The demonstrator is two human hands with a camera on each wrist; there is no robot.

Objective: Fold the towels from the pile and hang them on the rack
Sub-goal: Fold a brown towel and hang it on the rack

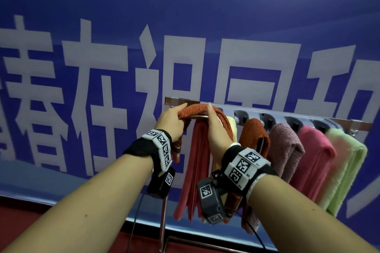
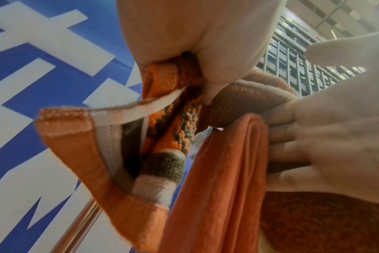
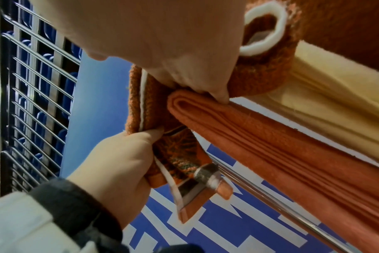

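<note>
Closest to my head camera are the two bare forearms, each with a black marker band at the wrist. Past them, my left hand grasps the orange towel at the rack's near end. The left wrist view shows its thumb and fingers pinched on the folded, white-striped edge. My right hand is clamped on the same towel just beside it, toward the rack's middle, with fingers curled over the terry and the thumb pointing up along it.

The orange towel arches between the two hands over the end of the rack. Its loose end hangs down under the left wrist. I cannot tell whether it already bears on a rack arm.

Directly beneath it on the rack hangs a folded coral towel, touching the right hand's fingertips in the right wrist view. Along the rack from there hang a pale yellow towel, a rust towel, a mauve towel, a pink towel and a light green towel, each on its own arm and close to its neighbours. A metal post drops from the rack's near end.

Behind the rack stands a blue banner with large white characters.
</note>
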